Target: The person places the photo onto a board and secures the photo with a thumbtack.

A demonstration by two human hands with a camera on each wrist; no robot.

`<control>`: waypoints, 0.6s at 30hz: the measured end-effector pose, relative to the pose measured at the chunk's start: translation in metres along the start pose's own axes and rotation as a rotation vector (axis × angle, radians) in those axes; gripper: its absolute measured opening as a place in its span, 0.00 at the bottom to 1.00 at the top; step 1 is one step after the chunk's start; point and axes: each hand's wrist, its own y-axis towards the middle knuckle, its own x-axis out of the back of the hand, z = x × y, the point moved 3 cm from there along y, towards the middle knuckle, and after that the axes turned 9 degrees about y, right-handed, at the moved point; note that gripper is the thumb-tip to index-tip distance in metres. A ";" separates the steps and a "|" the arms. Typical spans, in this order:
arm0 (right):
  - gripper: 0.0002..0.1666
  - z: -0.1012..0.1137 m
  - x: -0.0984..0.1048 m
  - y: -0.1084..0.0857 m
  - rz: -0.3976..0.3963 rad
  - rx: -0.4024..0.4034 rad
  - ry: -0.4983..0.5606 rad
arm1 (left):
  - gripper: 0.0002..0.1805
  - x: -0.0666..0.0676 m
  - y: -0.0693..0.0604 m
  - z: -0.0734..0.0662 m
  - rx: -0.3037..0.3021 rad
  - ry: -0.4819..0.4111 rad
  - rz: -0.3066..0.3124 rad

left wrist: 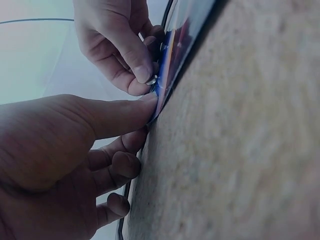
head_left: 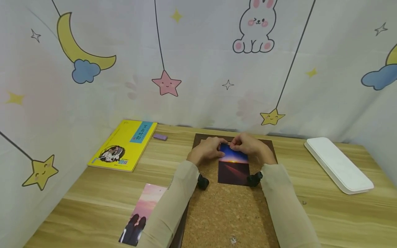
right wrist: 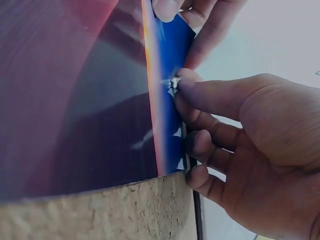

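Note:
A photo (head_left: pixel 233 172) of a sunset under a blue sky lies on the upper part of a cork board (head_left: pixel 229 213). My left hand (head_left: pixel 208 148) pinches the photo's top left corner between thumb and forefinger, its other fingers loosely bent by the board in the left wrist view. Just beside it, my right hand (head_left: pixel 248 144) pinches a small shiny silver thumbtack (right wrist: pixel 174 81) against the blue top part of the photo. Whether the tack's point is in the cork cannot be seen.
On the left lie a second photo (head_left: pixel 144 213) with a pink sky, partly under the left sleeve, a yellow book (head_left: pixel 122 146) and a small purple eraser-like block (head_left: pixel 160 137). A white case (head_left: pixel 338 165) lies on the right. A printed curtain (head_left: pixel 201 62) hangs behind the table.

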 end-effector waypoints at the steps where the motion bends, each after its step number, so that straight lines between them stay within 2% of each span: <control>1: 0.07 0.000 -0.001 0.000 0.003 -0.005 -0.001 | 0.27 0.000 -0.001 0.000 -0.001 -0.003 -0.001; 10: 0.07 0.004 -0.003 0.002 -0.016 -0.053 -0.013 | 0.27 -0.001 -0.001 0.000 0.002 0.010 0.001; 18: 0.05 0.003 -0.002 0.001 -0.030 -0.056 0.014 | 0.28 0.000 0.000 -0.001 0.012 0.013 0.003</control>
